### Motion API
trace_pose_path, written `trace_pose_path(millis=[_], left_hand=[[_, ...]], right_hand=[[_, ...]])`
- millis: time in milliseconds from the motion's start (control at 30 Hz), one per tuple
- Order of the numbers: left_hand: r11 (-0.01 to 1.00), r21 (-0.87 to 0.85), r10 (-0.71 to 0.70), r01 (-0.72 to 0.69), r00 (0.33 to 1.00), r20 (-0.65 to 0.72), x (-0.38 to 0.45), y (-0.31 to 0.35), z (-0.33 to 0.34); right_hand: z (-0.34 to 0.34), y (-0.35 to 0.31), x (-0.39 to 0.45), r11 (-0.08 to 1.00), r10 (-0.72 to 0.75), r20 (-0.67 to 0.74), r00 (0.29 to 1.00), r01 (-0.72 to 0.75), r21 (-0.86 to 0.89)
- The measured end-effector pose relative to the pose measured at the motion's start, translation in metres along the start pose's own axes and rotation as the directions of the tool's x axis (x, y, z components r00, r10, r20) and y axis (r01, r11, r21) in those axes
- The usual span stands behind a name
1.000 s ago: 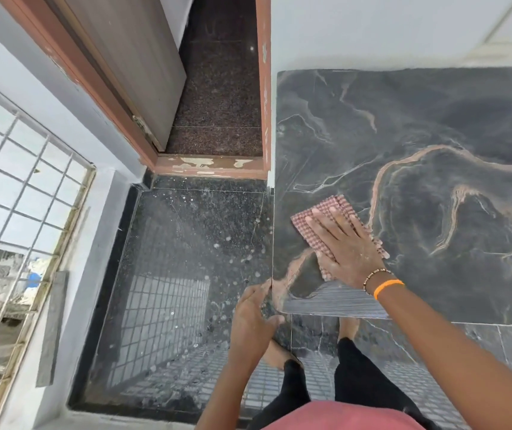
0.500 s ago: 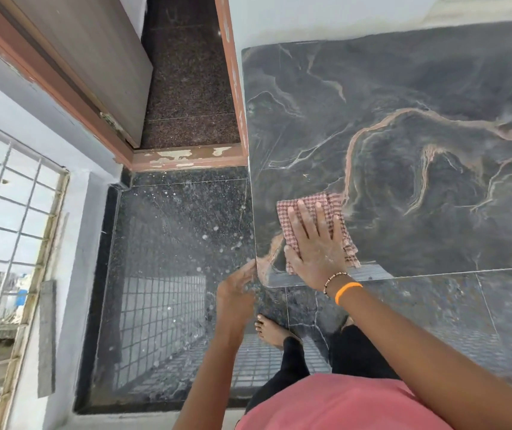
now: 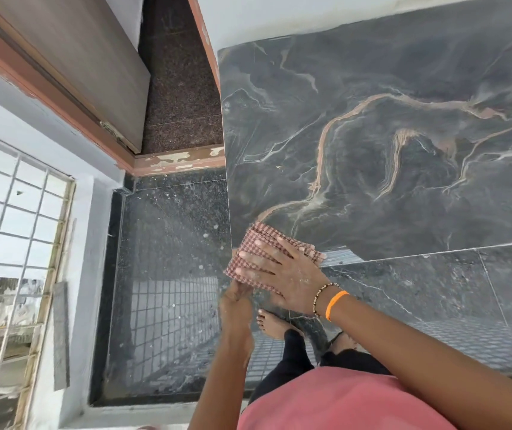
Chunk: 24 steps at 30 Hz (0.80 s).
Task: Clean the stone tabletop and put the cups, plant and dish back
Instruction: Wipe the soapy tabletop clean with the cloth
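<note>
Right hand, fingers flat and spread, presses checked cloth over near-left corner of dark veined stone counter. Left hand below the edge, grip unclear. Speckled floor, doorway left.

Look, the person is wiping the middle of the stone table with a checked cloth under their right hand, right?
Not quite. In the head view the right hand lies flat on the checked cloth, but at the near left corner of the stone tabletop, not the middle. Part of the cloth hangs past the edge, above the left hand.
</note>
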<state>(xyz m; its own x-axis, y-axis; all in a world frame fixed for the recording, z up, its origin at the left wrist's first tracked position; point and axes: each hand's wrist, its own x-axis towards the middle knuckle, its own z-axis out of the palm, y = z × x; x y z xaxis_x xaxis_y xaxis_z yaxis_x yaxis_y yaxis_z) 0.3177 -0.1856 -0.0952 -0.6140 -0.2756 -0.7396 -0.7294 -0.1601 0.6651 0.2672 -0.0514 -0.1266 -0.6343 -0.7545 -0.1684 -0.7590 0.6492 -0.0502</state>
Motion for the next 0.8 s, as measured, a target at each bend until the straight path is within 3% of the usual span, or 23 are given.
trace_pose_path(millis=[233, 400, 800], left_hand=[[0.998, 0.054, 0.019, -0.019, 1.0, 0.003, -0.015, -0.007, 0.027], [0.988, 0.154, -0.004, -0.009, 0.996, 0.085, -0.033, -0.011, 0.056], [0.919, 0.383, -0.042, -0.096, 0.941, 0.337, -0.065, -0.018, 0.113]], right_hand=[[0.002, 0.048, -0.071, 0.98, 0.165, -0.019, 0.986, -0.166, -0.112], [0.009, 0.078, -0.121, 0.95, 0.291, -0.028, 0.956, -0.292, -0.111], [0.03, 0.144, -0.232, 0.807, 0.587, -0.051, 0.808, -0.589, -0.035]])
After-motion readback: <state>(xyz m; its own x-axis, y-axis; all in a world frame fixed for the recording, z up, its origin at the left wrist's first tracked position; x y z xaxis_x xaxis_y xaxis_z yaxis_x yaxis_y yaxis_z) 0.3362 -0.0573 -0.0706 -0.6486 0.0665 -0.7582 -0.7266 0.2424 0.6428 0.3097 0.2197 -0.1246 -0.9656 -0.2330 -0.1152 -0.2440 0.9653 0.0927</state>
